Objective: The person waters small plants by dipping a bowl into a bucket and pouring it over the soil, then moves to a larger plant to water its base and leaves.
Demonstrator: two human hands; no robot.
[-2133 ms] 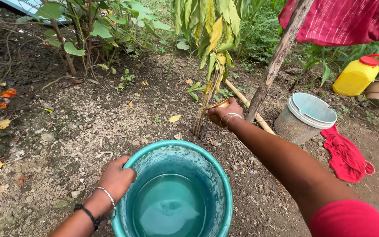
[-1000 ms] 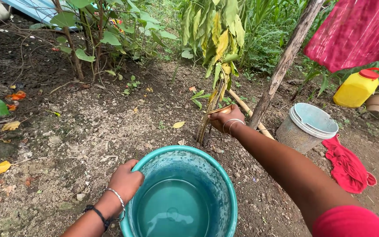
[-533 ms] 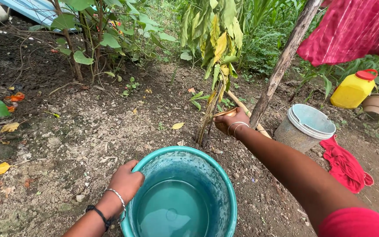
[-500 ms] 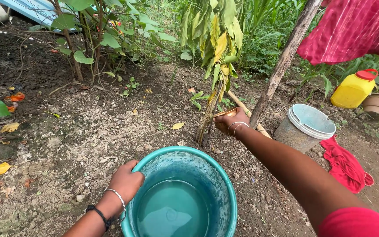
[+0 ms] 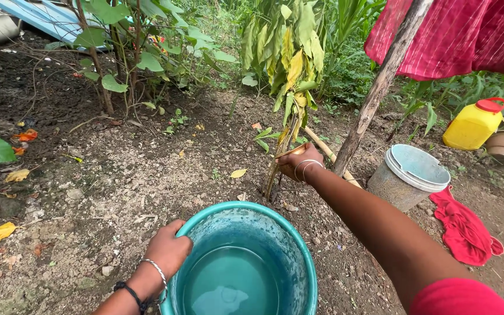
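Water fills the round teal plastic bucket [image 5: 298,256] with mottled inner walls, standing on gritty, pebbly soil. Left hand [image 5: 169,249] curls shut over its near-left rim. Beyond the bucket, the right hand [image 5: 302,163] wraps around a small coppery metal cup [image 5: 291,152], tilted against the thin stems of a drooping yellow-green plant [image 5: 290,70]. Right of the bucket stand a rough wooden pole [image 5: 374,99], a grey lidded pail [image 5: 409,175] and a crumpled red cloth [image 5: 465,227].
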